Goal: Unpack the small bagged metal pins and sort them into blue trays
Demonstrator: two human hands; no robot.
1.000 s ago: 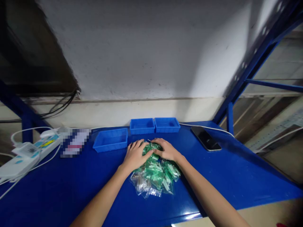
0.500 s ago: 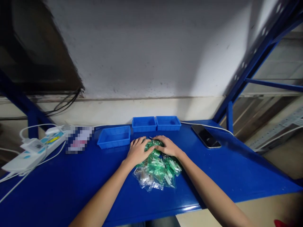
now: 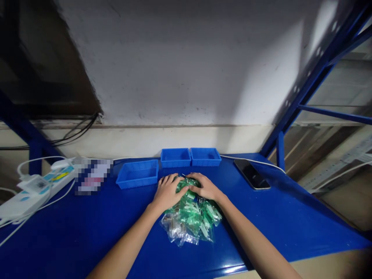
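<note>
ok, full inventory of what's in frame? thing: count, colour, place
Plastic packets: several, exact count unclear, green and clear, piled mid-table
Trays: 3, blue, two by the wall, one nearer and to the left
Phone: 1, dark, right side
Power strip: 1, mostly white, far left
Pixelated item: 1, identity hidden, left of trays
White cables: several, left side and right
Black cables: several, upper left
Table: 1, blue, beneath everything
Wall: 1, greyish, behind
Left hand: 1, bare, on the pile
Right hand: 1, bare, on the pile
</note>
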